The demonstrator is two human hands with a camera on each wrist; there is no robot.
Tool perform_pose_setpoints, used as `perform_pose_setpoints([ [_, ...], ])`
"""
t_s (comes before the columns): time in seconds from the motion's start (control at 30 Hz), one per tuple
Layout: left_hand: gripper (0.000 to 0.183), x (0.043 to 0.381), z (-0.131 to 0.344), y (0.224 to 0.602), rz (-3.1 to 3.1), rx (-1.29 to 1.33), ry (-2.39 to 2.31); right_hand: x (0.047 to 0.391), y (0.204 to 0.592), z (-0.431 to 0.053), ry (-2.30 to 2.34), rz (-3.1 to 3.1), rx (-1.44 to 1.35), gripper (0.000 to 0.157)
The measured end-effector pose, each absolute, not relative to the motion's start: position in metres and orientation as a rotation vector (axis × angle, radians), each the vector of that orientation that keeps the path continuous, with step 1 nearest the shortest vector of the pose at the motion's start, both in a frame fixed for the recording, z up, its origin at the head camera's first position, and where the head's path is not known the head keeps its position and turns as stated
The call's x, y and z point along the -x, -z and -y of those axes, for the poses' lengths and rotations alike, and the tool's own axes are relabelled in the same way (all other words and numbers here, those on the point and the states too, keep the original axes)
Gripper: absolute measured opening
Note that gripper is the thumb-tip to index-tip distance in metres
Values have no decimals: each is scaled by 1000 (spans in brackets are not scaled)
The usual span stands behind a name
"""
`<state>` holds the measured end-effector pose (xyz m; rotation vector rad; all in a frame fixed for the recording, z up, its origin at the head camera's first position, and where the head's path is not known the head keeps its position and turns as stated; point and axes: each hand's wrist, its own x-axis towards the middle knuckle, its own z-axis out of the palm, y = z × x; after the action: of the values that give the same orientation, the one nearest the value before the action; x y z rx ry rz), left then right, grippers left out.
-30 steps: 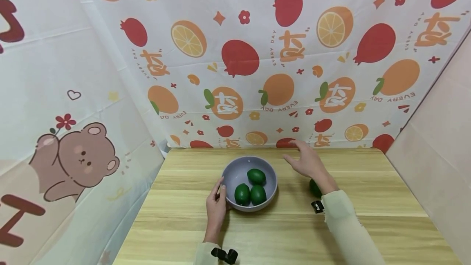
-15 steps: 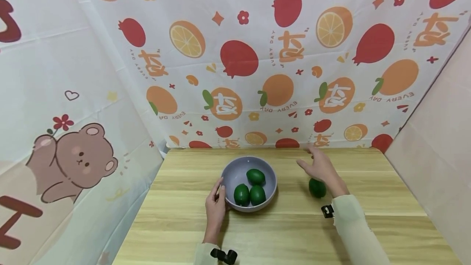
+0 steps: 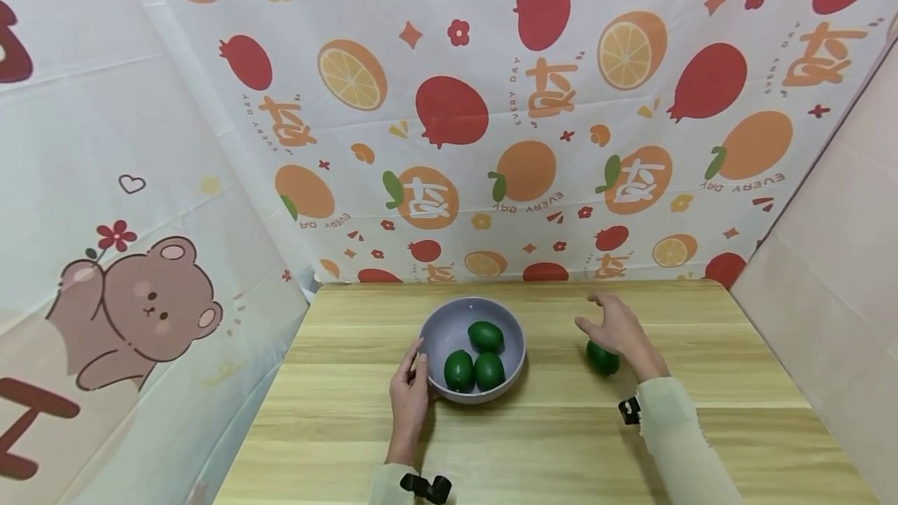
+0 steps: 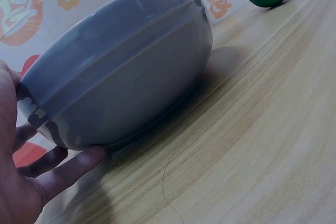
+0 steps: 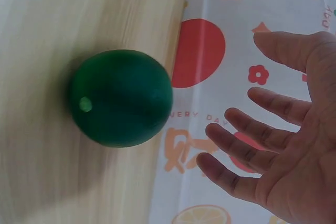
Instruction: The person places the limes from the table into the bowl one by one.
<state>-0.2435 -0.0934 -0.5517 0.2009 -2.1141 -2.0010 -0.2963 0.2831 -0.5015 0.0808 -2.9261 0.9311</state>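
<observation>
A grey bowl [image 3: 515, 333] stands on the table with three green limes [image 3: 489, 372] inside. My left hand [image 3: 410, 396] holds the bowl's left side; in the left wrist view its fingers [image 4: 79, 169] reach from the rim to the base. Another lime [image 3: 602, 358] lies on the wood to the right of the bowl, partly covered by my right hand [image 3: 620, 332] in the head view. That hand hovers above and beyond this lime, with spread fingers [image 5: 247, 150] and nothing in its grasp. The right wrist view shows a gap between lime and fingertips.
The light wooden table [image 3: 337, 443] ends at a fruit-printed cloth [image 3: 393, 256] at the back. A bear-printed cloth [image 3: 161, 318] hangs on the left, and a pale wall [image 3: 828, 271] borders the right side.
My right hand has moved right from beside the bowl, then slightly nearer, to above the loose lime. The left hand stays at the bowl, which has not moved on the table.
</observation>
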Motion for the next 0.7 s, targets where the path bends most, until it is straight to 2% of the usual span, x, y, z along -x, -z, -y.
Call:
perform_pose_setpoints([
  [0.27, 39, 244, 93, 553, 2121, -210, 1995, 293, 511, -288, -951, 2990, -39, 61],
  [0.5, 40, 257, 96, 583, 2107, -226, 1995, 287, 519, -290, -942, 3021, -35, 61],
  [0.7, 41, 259, 97, 590, 2112, -218, 1965, 284, 525, -292, -895, 3061, -41, 58],
])
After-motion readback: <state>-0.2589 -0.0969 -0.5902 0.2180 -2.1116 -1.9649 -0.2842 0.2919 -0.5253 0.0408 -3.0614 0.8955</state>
